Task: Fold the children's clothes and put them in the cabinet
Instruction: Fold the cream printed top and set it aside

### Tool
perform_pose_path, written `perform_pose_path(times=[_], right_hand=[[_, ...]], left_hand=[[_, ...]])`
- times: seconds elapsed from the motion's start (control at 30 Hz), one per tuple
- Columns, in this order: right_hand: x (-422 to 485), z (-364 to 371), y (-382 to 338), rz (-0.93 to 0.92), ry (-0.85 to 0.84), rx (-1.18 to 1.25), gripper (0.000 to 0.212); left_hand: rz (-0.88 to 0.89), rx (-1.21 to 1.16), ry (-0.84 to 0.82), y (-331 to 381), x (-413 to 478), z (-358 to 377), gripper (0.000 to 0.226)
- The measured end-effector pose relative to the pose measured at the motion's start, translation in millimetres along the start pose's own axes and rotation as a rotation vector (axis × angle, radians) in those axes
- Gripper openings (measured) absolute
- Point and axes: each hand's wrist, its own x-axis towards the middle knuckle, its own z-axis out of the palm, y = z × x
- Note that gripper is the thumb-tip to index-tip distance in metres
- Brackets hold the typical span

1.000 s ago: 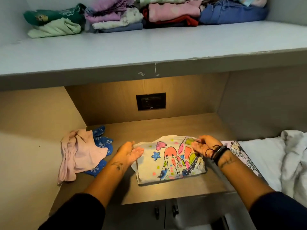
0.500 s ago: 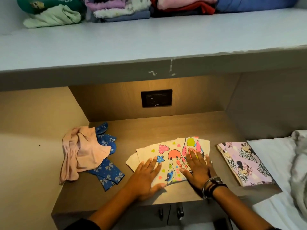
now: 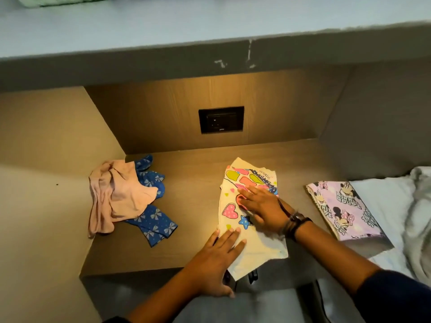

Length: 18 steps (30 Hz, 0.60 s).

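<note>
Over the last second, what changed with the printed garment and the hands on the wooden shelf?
The printed garment went from a wide landscape fold, held at its side edges, to a narrower fold running front to back, its near corner now overhanging the shelf edge. The left hand and right hand now press flat on it. The pink garment, blue bow-print piece and folded cartoon-print piece stayed put.

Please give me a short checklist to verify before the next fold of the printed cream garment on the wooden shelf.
1. Both hands flat on the cream garment: left hand, right hand: ok.
2. Garment fully on the shelf: not ok, near corner overhangs the edge.
3. Space beside it free: ok.
4. Pink garment and blue bow garment folded: not ok.
5. Minnie garment folded: ok.
</note>
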Motion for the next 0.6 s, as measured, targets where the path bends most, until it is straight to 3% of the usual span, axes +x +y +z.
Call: perform_pose_path(times=[0.03, 0.17, 0.23, 0.3, 0.4, 0.47, 0.6], right_hand=[[-23.3, 4.7, -9.6, -0.056, 0.035, 0.013, 0.05], [-98.5, 33.7, -23.4, -0.012, -0.218, -0.044, 0.087], [-107.1, 44.1, -25.0, -0.001, -0.244, -0.134, 0.086], [-106.2, 47.6, -26.4, -0.004, -0.148, -0.091, 0.08], [-107.9, 42.4, -28.1, 0.029, 0.075, 0.111, 0.052], [-109.2, 32.4, -32.8, 0.155, 0.174, 0.28, 0.03], [-91.4, 2.8, -27.1, 0.481, 0.046, 0.675, 0.022]], left_hand=[[0.006, 0.024, -0.007, -2.2, -1.3, 5.9, 0.114], [0.051, 0.073, 0.147, -11.3, 1.3, 13.7, 0.081], [0.087, 0.088, 0.201, -11.5, 6.3, 10.9, 0.065], [0.111, 0.027, 0.29, -10.5, 7.0, 12.7, 0.05], [-0.017, -0.389, 0.374, -3.6, -1.2, 5.6, 0.039], [-0.157, -0.701, 0.419, -0.7, -4.7, -3.5, 0.026], [-0.374, -1.074, 0.473, -2.1, 1.9, -28.7, 0.011]])
